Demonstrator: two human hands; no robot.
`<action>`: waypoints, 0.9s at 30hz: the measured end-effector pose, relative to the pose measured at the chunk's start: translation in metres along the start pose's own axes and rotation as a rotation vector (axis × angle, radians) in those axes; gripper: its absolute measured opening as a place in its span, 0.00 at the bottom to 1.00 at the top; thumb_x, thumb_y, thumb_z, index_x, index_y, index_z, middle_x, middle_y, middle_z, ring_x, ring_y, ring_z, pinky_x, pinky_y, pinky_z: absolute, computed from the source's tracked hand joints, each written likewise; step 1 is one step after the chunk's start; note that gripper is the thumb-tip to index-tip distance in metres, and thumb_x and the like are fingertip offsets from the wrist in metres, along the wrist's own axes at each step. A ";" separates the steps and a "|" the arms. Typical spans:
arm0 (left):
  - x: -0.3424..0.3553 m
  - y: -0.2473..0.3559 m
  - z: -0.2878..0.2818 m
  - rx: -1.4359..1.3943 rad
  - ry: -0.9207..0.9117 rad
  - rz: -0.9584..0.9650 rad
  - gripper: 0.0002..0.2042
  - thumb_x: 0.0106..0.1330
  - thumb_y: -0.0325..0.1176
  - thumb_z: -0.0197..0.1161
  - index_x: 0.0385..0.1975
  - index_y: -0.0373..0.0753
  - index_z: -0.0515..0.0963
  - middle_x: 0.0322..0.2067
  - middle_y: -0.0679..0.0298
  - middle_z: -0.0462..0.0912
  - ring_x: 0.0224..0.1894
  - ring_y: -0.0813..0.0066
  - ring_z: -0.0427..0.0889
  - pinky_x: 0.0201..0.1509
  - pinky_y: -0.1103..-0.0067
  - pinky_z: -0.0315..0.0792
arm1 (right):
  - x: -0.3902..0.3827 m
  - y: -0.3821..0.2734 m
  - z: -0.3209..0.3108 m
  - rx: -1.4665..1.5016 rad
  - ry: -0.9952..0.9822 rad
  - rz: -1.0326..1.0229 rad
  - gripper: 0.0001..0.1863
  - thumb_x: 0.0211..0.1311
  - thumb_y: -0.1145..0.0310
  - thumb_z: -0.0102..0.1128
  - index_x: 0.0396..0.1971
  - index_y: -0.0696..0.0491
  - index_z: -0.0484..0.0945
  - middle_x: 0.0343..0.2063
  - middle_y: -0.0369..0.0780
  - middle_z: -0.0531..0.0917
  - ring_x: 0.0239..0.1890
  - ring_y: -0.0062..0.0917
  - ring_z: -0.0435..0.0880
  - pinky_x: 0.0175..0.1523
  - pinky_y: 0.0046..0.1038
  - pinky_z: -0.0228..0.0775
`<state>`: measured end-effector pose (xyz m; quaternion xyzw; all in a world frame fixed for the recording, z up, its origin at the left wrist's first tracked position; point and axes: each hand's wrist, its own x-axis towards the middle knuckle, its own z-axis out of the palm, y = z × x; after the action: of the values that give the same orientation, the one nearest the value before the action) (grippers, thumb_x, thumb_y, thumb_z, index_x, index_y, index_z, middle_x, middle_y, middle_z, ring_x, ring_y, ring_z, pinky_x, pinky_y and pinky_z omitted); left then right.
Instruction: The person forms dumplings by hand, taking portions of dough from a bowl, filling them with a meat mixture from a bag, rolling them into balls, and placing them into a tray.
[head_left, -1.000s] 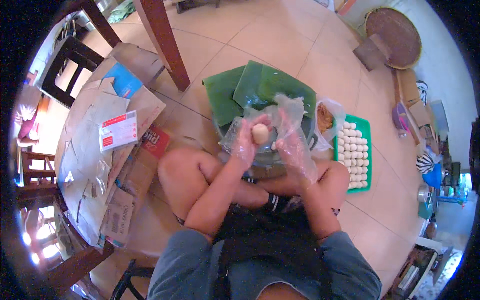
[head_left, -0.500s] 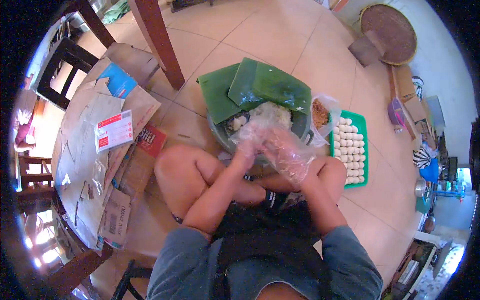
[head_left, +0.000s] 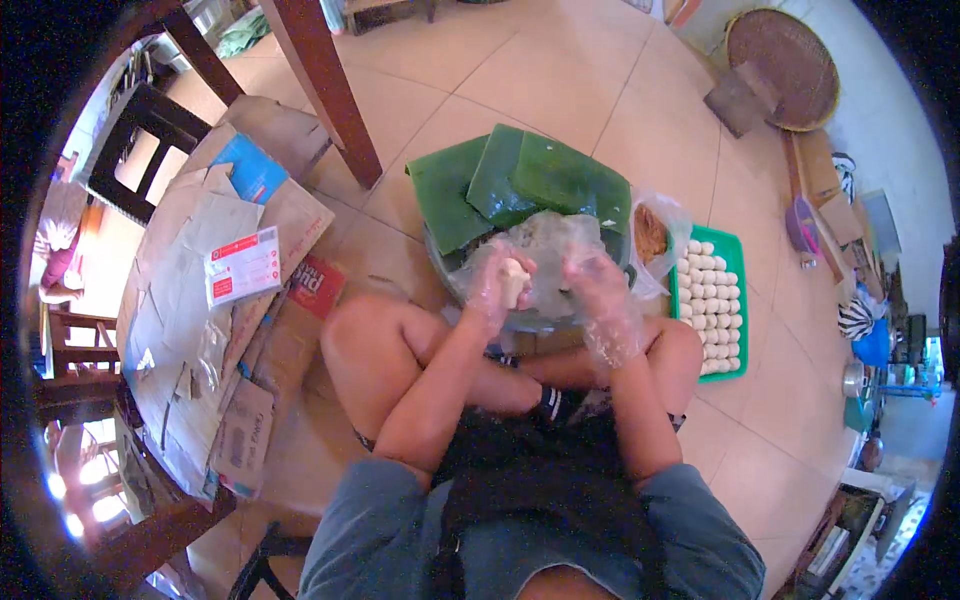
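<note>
Both hands wear clear plastic gloves and are held apart over a grey basin (head_left: 450, 275). My left hand (head_left: 490, 290) is closed round a pale lump of dough (head_left: 515, 284), which shows between the fingers. To its right, my right hand (head_left: 603, 292) has its fingers curled in; what they hold, if anything, I cannot make out. Behind the hands lies a whitish mass (head_left: 545, 240) in the basin, partly hidden by the gloves. Green banana leaves (head_left: 555, 175) rest over the basin's far side.
Right of the basin sits a clear plastic bag with a brown shredded filling (head_left: 650, 234). Beside it is a green tray (head_left: 740, 300) of white balls (head_left: 715, 310) in rows. Flattened cardboard (head_left: 190, 340) lies at left, near a wooden post (head_left: 325, 90). A woven round tray (head_left: 783, 68) leans far right.
My hands were together over the basin; now they have drawn apart, and the pale lump shows in my left hand. The whole view has shifted slightly.
</note>
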<state>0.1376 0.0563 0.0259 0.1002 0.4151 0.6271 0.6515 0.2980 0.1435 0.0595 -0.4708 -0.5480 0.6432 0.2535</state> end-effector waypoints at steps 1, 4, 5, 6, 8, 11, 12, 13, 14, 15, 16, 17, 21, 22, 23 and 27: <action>-0.002 0.005 -0.005 -0.157 -0.115 0.009 0.25 0.61 0.59 0.46 0.37 0.42 0.74 0.22 0.68 0.75 0.24 0.74 0.75 0.26 0.75 0.71 | 0.002 0.002 -0.002 0.002 -0.003 -0.010 0.23 0.49 0.69 0.63 0.48 0.54 0.71 0.41 0.40 0.77 0.43 0.30 0.77 0.50 0.29 0.67; -0.007 0.011 0.004 -0.144 -0.024 0.185 0.27 0.64 0.59 0.38 0.43 0.40 0.70 0.37 0.60 0.76 0.33 0.75 0.76 0.37 0.76 0.72 | -0.022 -0.029 0.012 -0.798 0.188 -0.671 0.32 0.51 0.60 0.62 0.56 0.55 0.64 0.51 0.47 0.71 0.54 0.39 0.69 0.58 0.38 0.60; -0.008 0.013 0.019 -0.150 -0.049 0.193 0.27 0.64 0.59 0.38 0.43 0.40 0.70 0.37 0.60 0.76 0.33 0.75 0.76 0.37 0.76 0.72 | -0.032 -0.040 0.010 -0.747 0.045 -0.663 0.33 0.53 0.60 0.60 0.58 0.55 0.60 0.56 0.47 0.66 0.59 0.39 0.61 0.62 0.38 0.52; -0.013 0.015 0.030 -0.184 -0.044 0.167 0.30 0.62 0.60 0.40 0.49 0.39 0.68 0.45 0.59 0.73 0.43 0.71 0.73 0.47 0.72 0.68 | -0.042 -0.045 0.021 -0.857 -0.041 -0.696 0.34 0.55 0.58 0.57 0.59 0.55 0.58 0.58 0.47 0.62 0.62 0.39 0.56 0.64 0.37 0.46; 0.002 -0.029 -0.004 -0.414 -0.062 0.287 0.31 0.63 0.58 0.39 0.56 0.39 0.62 0.59 0.56 0.60 0.56 0.64 0.66 0.64 0.70 0.53 | -0.065 -0.052 0.076 -1.206 -0.201 -0.850 0.33 0.59 0.55 0.50 0.61 0.55 0.54 0.62 0.47 0.56 0.66 0.37 0.47 0.68 0.33 0.35; 0.008 -0.031 0.004 -0.641 -0.525 0.119 0.30 0.63 0.58 0.40 0.55 0.39 0.63 0.58 0.58 0.63 0.56 0.65 0.67 0.63 0.70 0.56 | -0.051 0.011 0.081 -0.544 -0.238 -0.852 0.32 0.63 0.55 0.43 0.62 0.55 0.52 0.63 0.47 0.54 0.67 0.36 0.43 0.68 0.28 0.30; 0.003 -0.023 0.005 -0.700 -0.661 0.068 0.30 0.63 0.58 0.40 0.55 0.40 0.63 0.57 0.58 0.64 0.56 0.65 0.67 0.63 0.70 0.56 | -0.042 0.006 0.090 -0.294 -0.273 -0.596 0.33 0.61 0.54 0.45 0.62 0.55 0.52 0.62 0.46 0.55 0.66 0.36 0.47 0.67 0.28 0.33; -0.004 -0.015 0.006 -0.677 -0.390 -0.030 0.29 0.63 0.57 0.42 0.56 0.41 0.62 0.57 0.59 0.65 0.56 0.64 0.67 0.62 0.67 0.58 | -0.039 -0.001 0.084 -0.290 -0.277 -0.588 0.33 0.61 0.54 0.45 0.62 0.55 0.52 0.62 0.46 0.55 0.66 0.36 0.47 0.67 0.28 0.33; -0.011 -0.009 0.004 -0.649 -0.115 -0.125 0.29 0.62 0.56 0.44 0.57 0.42 0.62 0.56 0.59 0.65 0.56 0.63 0.67 0.61 0.65 0.60 | -0.046 -0.038 0.082 -0.037 -0.308 -0.320 0.33 0.60 0.54 0.48 0.61 0.55 0.53 0.62 0.46 0.56 0.65 0.37 0.49 0.67 0.29 0.35; -0.011 -0.007 0.004 -0.650 -0.113 -0.127 0.29 0.62 0.56 0.44 0.57 0.42 0.62 0.56 0.59 0.65 0.56 0.63 0.67 0.61 0.65 0.60 | -0.046 -0.052 0.072 0.083 -0.323 -0.190 0.34 0.59 0.54 0.49 0.61 0.55 0.54 0.61 0.47 0.57 0.65 0.37 0.50 0.67 0.29 0.36; -0.008 -0.004 0.005 -0.621 -0.109 -0.092 0.28 0.62 0.56 0.45 0.56 0.42 0.62 0.54 0.59 0.68 0.54 0.63 0.69 0.59 0.66 0.63 | -0.046 -0.065 0.061 0.205 -0.320 -0.059 0.34 0.59 0.54 0.50 0.61 0.55 0.54 0.61 0.47 0.57 0.64 0.38 0.52 0.67 0.29 0.38; -0.006 -0.004 0.007 -0.593 -0.101 -0.056 0.28 0.62 0.55 0.45 0.55 0.42 0.63 0.52 0.59 0.70 0.52 0.64 0.71 0.57 0.66 0.66 | -0.043 -0.066 0.046 -0.263 -0.343 -0.421 0.33 0.56 0.55 0.54 0.59 0.55 0.58 0.58 0.47 0.62 0.62 0.38 0.56 0.66 0.31 0.42; -0.003 -0.031 0.003 -0.303 0.031 -0.056 0.25 0.63 0.54 0.46 0.50 0.40 0.68 0.45 0.62 0.75 0.49 0.66 0.73 0.52 0.70 0.69 | -0.018 -0.030 0.036 -1.291 -0.500 -0.888 0.31 0.44 0.60 0.63 0.51 0.54 0.68 0.47 0.48 0.71 0.56 0.40 0.65 0.61 0.36 0.53; -0.003 -0.040 0.003 -0.301 0.029 -0.060 0.25 0.63 0.54 0.46 0.50 0.40 0.68 0.45 0.62 0.75 0.49 0.66 0.73 0.52 0.70 0.69 | -0.017 -0.018 0.033 -1.289 -0.497 -0.885 0.31 0.44 0.60 0.63 0.51 0.54 0.68 0.47 0.48 0.71 0.56 0.40 0.65 0.61 0.36 0.53; -0.002 -0.046 0.003 -0.202 0.092 0.035 0.24 0.63 0.54 0.45 0.49 0.40 0.69 0.45 0.61 0.75 0.48 0.67 0.73 0.52 0.71 0.69 | -0.016 -0.009 0.031 -1.233 -0.418 -0.982 0.30 0.41 0.61 0.65 0.48 0.54 0.70 0.44 0.46 0.72 0.53 0.41 0.66 0.61 0.38 0.54; -0.011 -0.019 0.012 0.273 -0.017 0.285 0.24 0.65 0.52 0.43 0.48 0.39 0.70 0.44 0.61 0.75 0.46 0.67 0.73 0.52 0.72 0.67 | 0.001 -0.007 0.032 -0.816 -0.458 -0.973 0.35 0.37 0.60 0.68 0.50 0.52 0.68 0.46 0.46 0.72 0.54 0.44 0.66 0.60 0.39 0.55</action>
<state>0.1614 0.0470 0.0256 0.2506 0.4724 0.6500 0.5399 0.2681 0.1311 0.0646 -0.0800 -0.9366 0.2809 0.1935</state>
